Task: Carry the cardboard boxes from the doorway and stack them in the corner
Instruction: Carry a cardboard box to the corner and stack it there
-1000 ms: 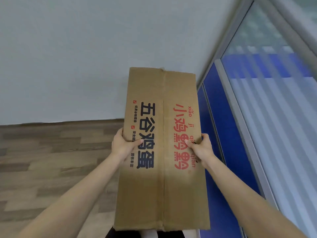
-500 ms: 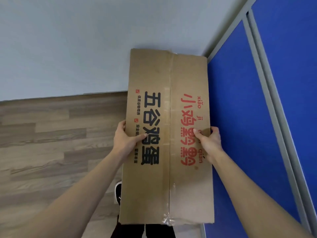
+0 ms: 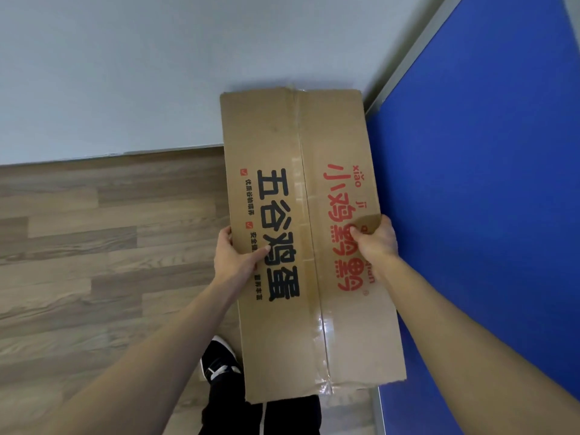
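the box (image 3: 309, 246) is hanging in the air over the floor (image 3: 94, 246), in front of the person, its far end reaching toward the corner where the wall (image 3: 157, 73) is meeting the blue panel (image 3: 486, 215). its long axis is running away from the body — near end over the legs, far end pointing at the corner. both hands are gripping it at about mid-length: the left hand (image 3: 233, 255) is clasping the left edge, thumb lying on top; the right hand (image 3: 376, 240) is clasping the right edge, thumb pressing the top face. the right hand is sitting just beside the panel, so the set-down is likely needing care on that side. the box is looking flat and long, brown cardboard, taped along the centre seam, bearing black print on the left half and red on the right.
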